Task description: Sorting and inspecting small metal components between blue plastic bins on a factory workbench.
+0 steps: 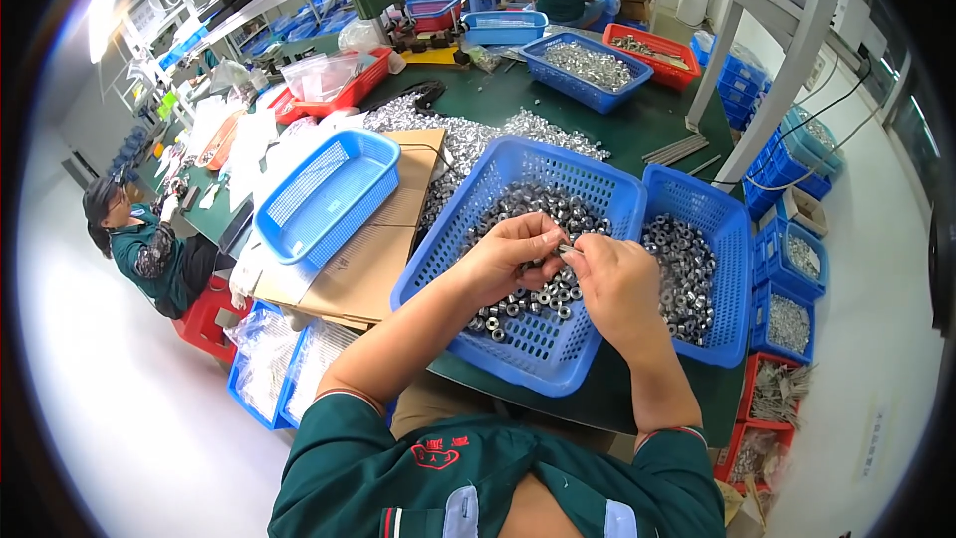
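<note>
My left hand point(520, 251) and my right hand point(615, 284) meet fingertip to fingertip above a blue perforated basket point(508, 371). Both pinch a small metal part point(565, 249) between thumb and fingers; its exact shape is mostly covered. Below them, many small silver metal rings point(543, 201) with round holes lie loose in the basket. A second blue basket point(739, 244) stands against its right side and holds more of these rings point(682, 274).
A shallow blue basket point(329, 197) rests on cardboard point(349, 284) to the left. Small shiny parts point(468, 139) lie heaped on the green table behind. Thin metal rods point(675, 148) lie far right, near a white frame post point(787, 70). A co-worker point(149, 249) sits at left.
</note>
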